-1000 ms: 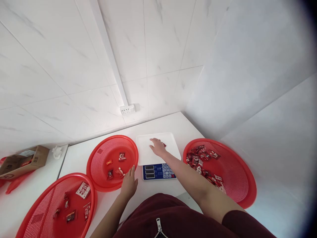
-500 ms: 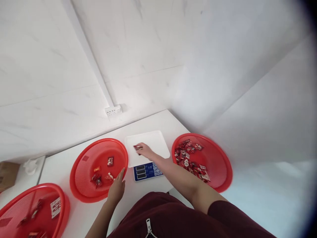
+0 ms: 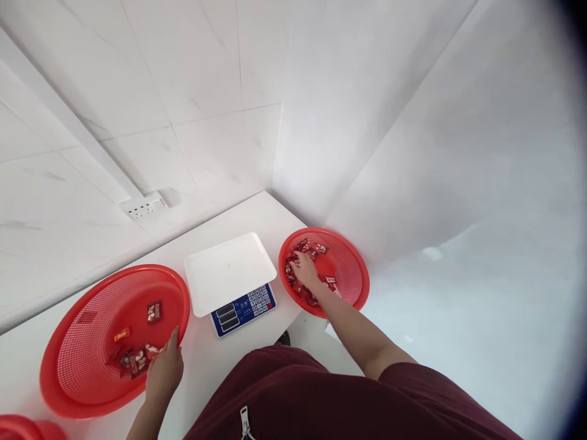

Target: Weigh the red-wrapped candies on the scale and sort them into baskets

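Observation:
My right hand (image 3: 303,271) reaches into the right red mesh basket (image 3: 351,269) and rests, palm down, on a heap of several small red wrapped packets (image 3: 309,247); its fingers are curled over them and what they hold is hidden. My left hand (image 3: 165,370) lies flat with fingers out on the near rim of the left red basket (image 3: 82,342), beside a few red packets (image 3: 137,360). Between the two baskets stands a scale with a bare white pan (image 3: 229,272) and a blue keypad (image 3: 243,308).
The white table (image 3: 238,214) meets white tiled walls in a corner behind the scale. A wall socket (image 3: 143,205) sits at the back left. The rim of a third red basket (image 3: 18,426) shows at the bottom left. My dark red clothing fills the bottom.
My right hand left the scale pan and moved right into the right basket; the pan now carries nothing. The view swung to the right. My left hand stays at the left basket's rim.

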`<state>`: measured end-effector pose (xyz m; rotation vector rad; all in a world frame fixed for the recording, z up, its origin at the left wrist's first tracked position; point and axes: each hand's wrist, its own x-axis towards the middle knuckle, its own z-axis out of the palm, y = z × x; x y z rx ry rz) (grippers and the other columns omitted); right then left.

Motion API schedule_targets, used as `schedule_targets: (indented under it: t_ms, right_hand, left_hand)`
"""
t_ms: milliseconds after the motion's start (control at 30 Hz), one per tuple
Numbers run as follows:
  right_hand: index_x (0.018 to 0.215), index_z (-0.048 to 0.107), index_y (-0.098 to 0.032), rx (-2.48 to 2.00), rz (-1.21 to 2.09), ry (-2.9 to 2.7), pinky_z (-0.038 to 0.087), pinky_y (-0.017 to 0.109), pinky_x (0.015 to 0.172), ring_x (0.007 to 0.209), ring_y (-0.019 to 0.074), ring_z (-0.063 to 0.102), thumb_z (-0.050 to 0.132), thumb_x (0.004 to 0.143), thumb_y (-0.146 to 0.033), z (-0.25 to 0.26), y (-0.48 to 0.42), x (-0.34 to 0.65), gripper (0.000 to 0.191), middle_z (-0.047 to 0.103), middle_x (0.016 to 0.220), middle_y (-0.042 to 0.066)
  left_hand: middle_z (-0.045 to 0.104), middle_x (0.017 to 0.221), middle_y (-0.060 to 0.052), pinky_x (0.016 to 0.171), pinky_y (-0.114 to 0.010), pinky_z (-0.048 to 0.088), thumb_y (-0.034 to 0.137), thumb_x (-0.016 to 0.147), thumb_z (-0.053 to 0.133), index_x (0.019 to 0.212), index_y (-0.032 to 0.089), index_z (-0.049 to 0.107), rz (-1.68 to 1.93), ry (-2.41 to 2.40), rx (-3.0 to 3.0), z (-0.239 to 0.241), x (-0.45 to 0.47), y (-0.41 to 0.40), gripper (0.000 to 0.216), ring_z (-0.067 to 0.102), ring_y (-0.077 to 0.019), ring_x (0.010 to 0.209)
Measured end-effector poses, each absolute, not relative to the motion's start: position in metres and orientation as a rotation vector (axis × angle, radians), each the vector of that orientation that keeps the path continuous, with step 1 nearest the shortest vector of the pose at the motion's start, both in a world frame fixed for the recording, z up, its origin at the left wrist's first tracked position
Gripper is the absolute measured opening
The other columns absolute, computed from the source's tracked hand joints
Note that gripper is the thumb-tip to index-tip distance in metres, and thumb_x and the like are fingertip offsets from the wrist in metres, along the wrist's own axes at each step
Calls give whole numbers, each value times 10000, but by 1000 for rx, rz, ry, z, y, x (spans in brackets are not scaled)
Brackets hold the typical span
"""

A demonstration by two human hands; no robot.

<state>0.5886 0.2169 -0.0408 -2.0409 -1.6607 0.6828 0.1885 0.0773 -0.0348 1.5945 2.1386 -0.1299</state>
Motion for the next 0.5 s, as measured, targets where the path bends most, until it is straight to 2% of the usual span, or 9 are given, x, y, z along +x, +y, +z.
schedule_targets:
  t_ms: [100, 167, 233, 300, 400, 500]
  right_hand:
    - [1377, 291, -159, -2566, 818, -1501, 283, 500, 981, 1305, 381, 218, 536, 775, -468, -70, 184, 650, 720, 276, 1416, 204]
    - [1412, 211, -194, -2693, 1036, -1458, 270, 531, 971, 1309, 434, 162, 597, 689, -549, -87, 168, 667, 894, 149, 1463, 208]
    - [1420, 182, -216, -2679, 1136, -1466, 257, 525, 982, 1307, 443, 161, 686, 605, -512, -99, 161, 666, 1002, 53, 1484, 199]
    - [1402, 242, -223, -2530, 1131, -1353, 229, 522, 999, 1311, 442, 143, 761, 544, -348, -106, 160, 657, 1010, 16, 1491, 181]
    - [1313, 414, -217, -2229, 1115, -1080, 195, 507, 1021, 1311, 418, 165, 724, 549, -131, -107, 166, 645, 829, 148, 1474, 156]
    - [1197, 527, -215, -2048, 1155, -954, 264, 432, 1013, 1249, 337, 341, 666, 620, -116, -102, 176, 646, 602, 400, 1353, 129]
  left_hand:
    - [594, 1154, -210, 907, -462, 372, 202, 873, 202, 1320, 73, 344, -200, 2203, 1602, -35, 182, 77, 486, 558, -313, 1072]
    - [567, 1197, -204, 915, -469, 368, 224, 877, 206, 1305, 77, 368, -211, 2234, 1618, -37, 180, 77, 481, 544, -311, 1087]
    - [546, 1220, -205, 911, -467, 379, 267, 874, 239, 1299, 68, 373, -188, 2235, 1675, -41, 179, 78, 488, 528, -317, 1101]
    - [530, 1228, -218, 912, -448, 391, 295, 863, 271, 1305, 35, 355, -141, 2213, 1750, -45, 180, 80, 520, 505, -320, 1123]
    - [500, 1245, -229, 950, -427, 374, 309, 848, 291, 1302, 6, 351, -30, 2200, 1854, -48, 184, 83, 549, 455, -315, 1174]
    - [460, 1278, -225, 995, -457, 327, 334, 843, 291, 1292, 31, 375, 111, 2254, 1920, -47, 191, 84, 548, 377, -329, 1237]
